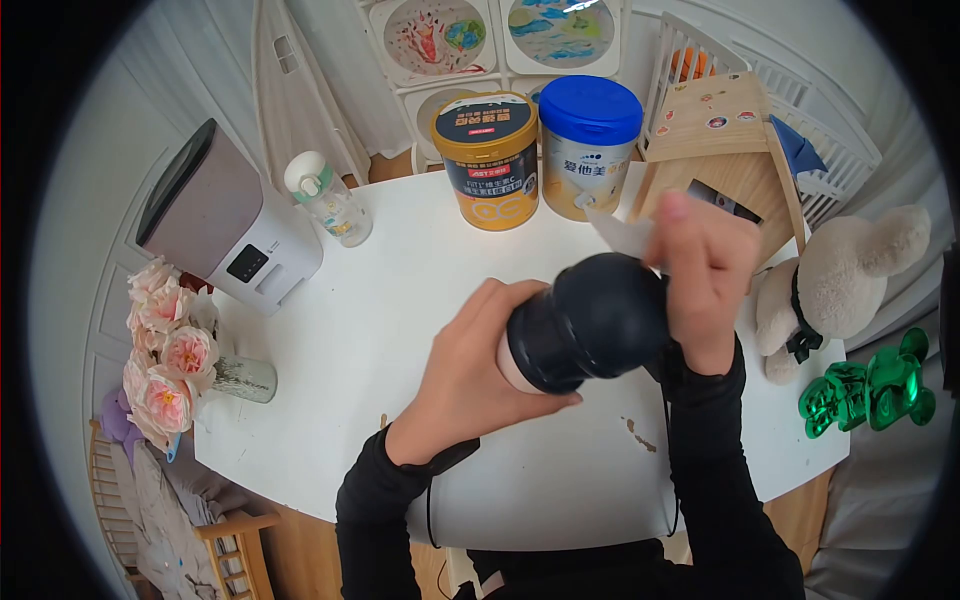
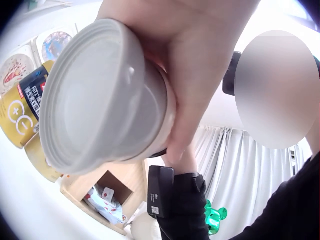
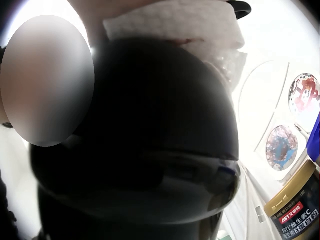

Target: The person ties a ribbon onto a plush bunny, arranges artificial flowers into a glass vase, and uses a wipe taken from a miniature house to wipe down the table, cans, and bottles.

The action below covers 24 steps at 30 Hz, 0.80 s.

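A rounded object with a glossy black domed top [image 1: 600, 315] and a pale grey round base [image 2: 82, 100] is held tilted above the white table [image 1: 350, 310]. My left hand [image 1: 460, 365] grips its lower part, fingers and thumb wrapped around the side. In my right hand [image 1: 708, 270] is a white wipe [image 1: 622, 235], pinched beside the dome. The right wrist view shows the dimpled cloth of the wipe [image 3: 175, 22] lying along the dome's upper edge. The fingertips behind the wipe are mostly hidden there.
A gold-and-black tub [image 1: 487, 165] and a blue-lidded tin [image 1: 590, 150] stand at the back, near a wooden box [image 1: 715, 150]. On the left are a water bottle [image 1: 335, 205], a white dispenser [image 1: 235, 225] and flowers [image 1: 165, 350]. A plush toy [image 1: 835, 280] and green figure [image 1: 875, 385] sit right.
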Tool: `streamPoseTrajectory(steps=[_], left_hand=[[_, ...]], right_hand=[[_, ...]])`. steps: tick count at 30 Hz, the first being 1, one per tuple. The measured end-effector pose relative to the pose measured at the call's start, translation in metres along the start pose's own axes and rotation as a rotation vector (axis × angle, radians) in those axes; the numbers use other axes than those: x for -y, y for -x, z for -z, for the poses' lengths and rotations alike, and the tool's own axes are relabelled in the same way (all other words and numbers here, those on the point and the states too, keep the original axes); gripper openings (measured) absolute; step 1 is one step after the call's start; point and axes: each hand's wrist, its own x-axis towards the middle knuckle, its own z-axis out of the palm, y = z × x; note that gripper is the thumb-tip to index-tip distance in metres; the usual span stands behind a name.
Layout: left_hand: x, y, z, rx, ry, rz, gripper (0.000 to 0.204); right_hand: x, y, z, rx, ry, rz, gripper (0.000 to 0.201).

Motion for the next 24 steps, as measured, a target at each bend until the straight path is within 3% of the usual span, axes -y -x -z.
streamPoseTrajectory(steps=[5,9,10,12,16,18,20,24], left_hand=[[-0.005,0.001,-0.003,0.111,0.097,-0.006,0.079],[-0.003,0.002,-0.004,0.092,0.074,0.002,0.079],[-0.002,0.002,-0.005,0.085,0.075,0.0,0.079],[0.0,0.002,-0.007,0.093,0.13,0.052,0.082],[0.003,0.001,-0.004,0.102,0.231,0.114,0.08],[0.001,0.002,-0.005,0.069,0.631,0.321,0.085],[0.0,0.004,-0.007,0.083,0.713,0.369,0.088],[-0.001,0.012,-0.003,0.058,0.864,0.417,0.088]], right_hand=[[-0.004,0.002,0.007,-0.235,0.092,0.089,0.051],[-0.007,-0.003,0.011,-0.442,-0.019,-0.084,0.051],[-0.009,-0.005,0.012,-0.437,-0.02,-0.078,0.051],[-0.01,-0.009,0.013,-0.661,-0.098,0.049,0.051],[-0.026,-0.015,0.047,-0.714,-0.174,-0.089,0.037],[-0.026,-0.008,0.041,-0.613,-0.283,-0.156,0.031],[-0.016,-0.001,0.011,-0.32,-0.402,-0.255,0.033],[0.007,0.017,-0.035,0.207,-0.052,0.088,0.049]])
